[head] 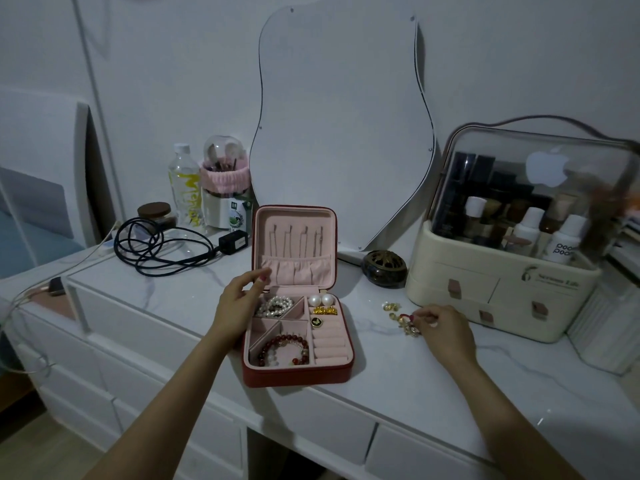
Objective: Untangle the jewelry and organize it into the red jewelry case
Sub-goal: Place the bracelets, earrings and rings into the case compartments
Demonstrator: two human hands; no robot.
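Observation:
The red jewelry case stands open on the white marble tabletop, its pink lid upright. Inside lie a pearl bracelet, a red bead bracelet, two pearl earrings, gold pieces and a dark round pendant. My left hand rests at the case's left edge, fingers relaxed near the lid. To the right of the case my right hand pinches a small tangle of gold jewelry lying on the table.
A cream cosmetics organizer with bottles stands at the right. A dark round incense holder sits behind the loose jewelry. A wavy mirror leans on the wall. A black cable coil, water bottle and brush holder stand back left.

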